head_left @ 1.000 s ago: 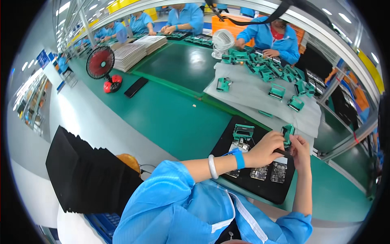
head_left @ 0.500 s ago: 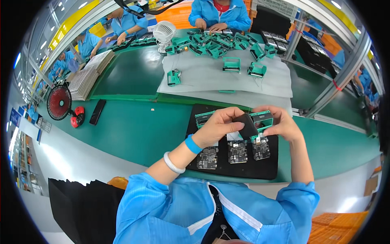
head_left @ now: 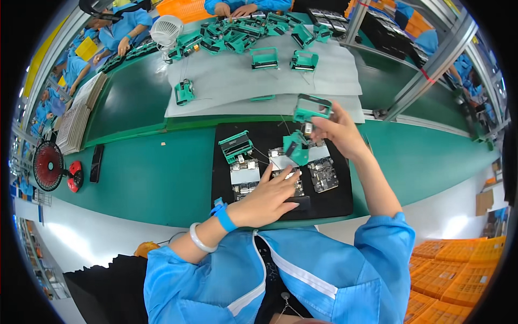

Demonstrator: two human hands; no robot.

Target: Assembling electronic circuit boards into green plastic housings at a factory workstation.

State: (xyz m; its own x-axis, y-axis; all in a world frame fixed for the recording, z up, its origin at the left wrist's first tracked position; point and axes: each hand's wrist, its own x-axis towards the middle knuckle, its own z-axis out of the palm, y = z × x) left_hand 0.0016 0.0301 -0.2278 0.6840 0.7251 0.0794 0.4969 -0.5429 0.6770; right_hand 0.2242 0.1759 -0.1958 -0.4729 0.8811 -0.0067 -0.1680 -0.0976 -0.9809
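Three circuit bds (head_left: 324, 178) lay in a row on a black mat (head_left: 342, 197), fwd and right of the L hand (head_left: 264, 198); side-by-side layout presumably kept each within easy reach, and the mat prob. protected them from the tabletop (head_left: 172, 183). R hand (head_left: 341, 129), fwd and right of L hand, pinched a green frame (head_left: 313, 107) by its right end, thumb vs. fingers; end grip appeared to leave the frame's middle uncovered. Frame was held up near the mat's far edge. A second green part (head_left: 295, 148) was just left of and below R hand, above the middle bd; whether it hung from the frame or rested on the bd, cannot tell. A green housing (head_left: 236, 146) sat fwd and left of L hand, w/ thin wires beside it.

Pose: L hand palm down, fingers spread, tips over middle bd, thumb out to the right nr. a dark block (head_left: 302, 203); firmness of contact not verifiable. L forearm entered from lower left; R forearm reached up from lower right. Fwd of both hands, a white sheet (head_left: 216, 100) carried further green housings (head_left: 264, 58).
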